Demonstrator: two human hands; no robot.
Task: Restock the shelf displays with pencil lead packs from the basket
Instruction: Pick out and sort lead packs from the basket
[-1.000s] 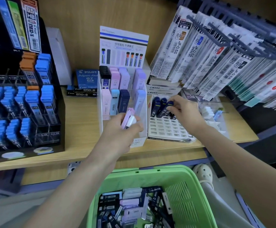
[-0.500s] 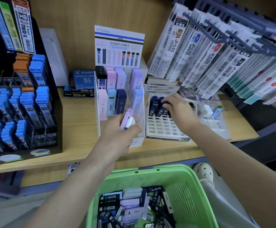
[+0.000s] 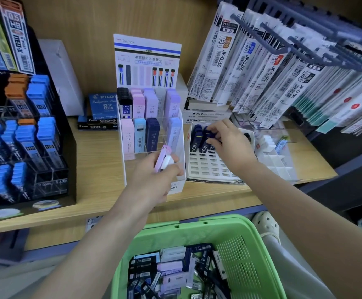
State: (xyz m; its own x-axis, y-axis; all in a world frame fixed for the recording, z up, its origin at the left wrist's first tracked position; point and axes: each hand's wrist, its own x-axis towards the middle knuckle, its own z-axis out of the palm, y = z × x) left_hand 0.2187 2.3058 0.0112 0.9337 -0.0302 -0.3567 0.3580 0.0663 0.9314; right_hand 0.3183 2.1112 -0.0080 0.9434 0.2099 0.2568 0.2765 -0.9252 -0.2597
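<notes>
My left hand (image 3: 154, 180) grips a lilac lead pack and a white one (image 3: 163, 159) in front of the white Tombow display (image 3: 147, 61), whose clear slots hold pastel and navy packs. My right hand (image 3: 229, 143) pinches a dark navy lead pack (image 3: 206, 134) at the back row of the white grid tray (image 3: 208, 167), beside two more navy packs standing there. Below, the green basket (image 3: 225, 231) holds several loose packs in black, lilac and white.
A black display (image 3: 24, 130) full of blue lead tubes fills the shelf's left. Blue Pilot boxes (image 3: 102, 106) sit behind it. Refill packets (image 3: 262, 67) hang on pegs at the upper right, above a clear divider tray (image 3: 270, 147). The wooden shelf edge (image 3: 111, 212) runs across.
My right hand has shifted slightly along the navy packs at the grid tray's back row. My left hand keeps hold of its packs in about the same spot.
</notes>
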